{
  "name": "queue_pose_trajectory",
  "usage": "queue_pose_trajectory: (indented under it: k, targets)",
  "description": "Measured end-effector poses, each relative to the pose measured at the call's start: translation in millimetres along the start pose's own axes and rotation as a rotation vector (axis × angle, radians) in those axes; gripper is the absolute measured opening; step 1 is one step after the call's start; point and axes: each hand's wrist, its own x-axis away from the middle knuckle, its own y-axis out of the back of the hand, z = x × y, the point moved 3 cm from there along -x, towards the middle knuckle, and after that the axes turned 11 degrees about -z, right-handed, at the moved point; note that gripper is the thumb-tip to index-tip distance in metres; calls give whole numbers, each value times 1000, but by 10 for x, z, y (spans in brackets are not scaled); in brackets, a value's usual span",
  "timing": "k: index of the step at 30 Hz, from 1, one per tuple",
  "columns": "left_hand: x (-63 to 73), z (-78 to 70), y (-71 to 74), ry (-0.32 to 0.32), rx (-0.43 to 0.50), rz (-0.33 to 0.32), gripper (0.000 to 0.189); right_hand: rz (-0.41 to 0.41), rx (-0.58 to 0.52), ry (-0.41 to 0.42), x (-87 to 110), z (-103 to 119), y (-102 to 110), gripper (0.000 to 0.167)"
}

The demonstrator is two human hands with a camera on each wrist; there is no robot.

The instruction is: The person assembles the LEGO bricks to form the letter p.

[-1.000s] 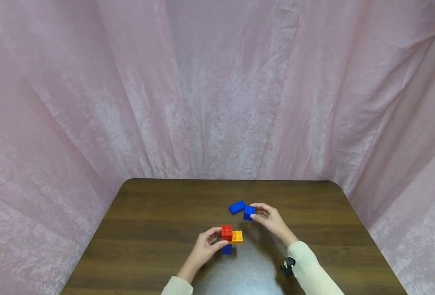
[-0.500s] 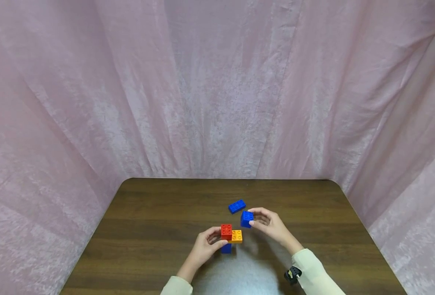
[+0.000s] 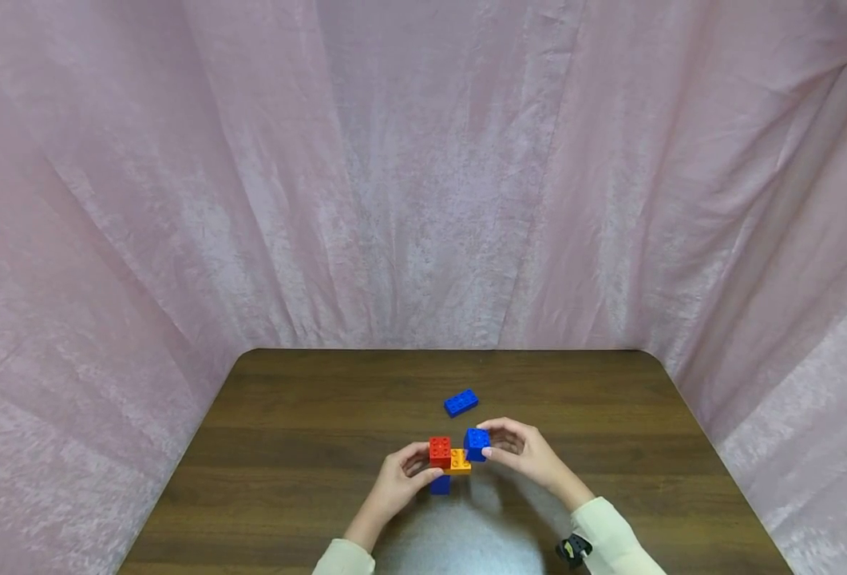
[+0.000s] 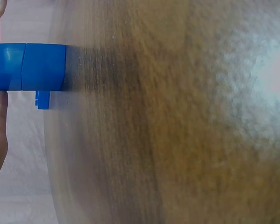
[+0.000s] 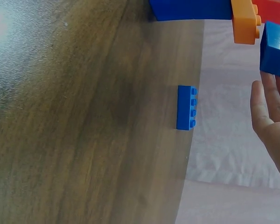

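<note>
My left hand [image 3: 397, 481] grips the upper part of a brick stack between thumb and fingers. A red brick [image 3: 440, 453] tops it on the left half of an orange brick [image 3: 460, 463], above a column of blue bricks [image 4: 44, 67] standing on the table. Thumb and fingers of my right hand [image 3: 527, 455] pinch a square blue brick [image 3: 476, 444]. It hovers close to the orange brick's bare studded half. In the right wrist view, a small gap separates the held blue brick [image 5: 276, 49] from the orange brick's studs [image 5: 258, 20].
Behind the stack, a longer blue brick [image 3: 461, 403] lies studs up on the brown wooden table [image 3: 308, 447]. Pink curtains [image 3: 437, 200] hang around the table's back and sides. A dark device [image 3: 574, 549] sits on the right wrist.
My right hand has brought the square blue brick away from the longer blue brick, toward me and leftward to the orange brick. The left hand and stack have stayed nearly still.
</note>
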Motion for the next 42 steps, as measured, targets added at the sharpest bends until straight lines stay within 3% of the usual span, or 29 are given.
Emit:
queue_pose_trajectory:
  k: [13,20,23,32,42]
  targets:
    - [5,-27,2,29,35,3,33,46,26,31,19,65,-54,33]
    - [45,-307,18,-12,12,20,31,48,60,46,11,320,-95,31]
    - [45,-333,20,-7,13,21,31,50,95,60,1,367,-97,31]
    - [-14,-31,-1,-4,4,-7,33,38,146,102,-33,379,-120,32]
    - [1,-36,5,-29,33,1,33,21,148,96,-13,359,-130,31]
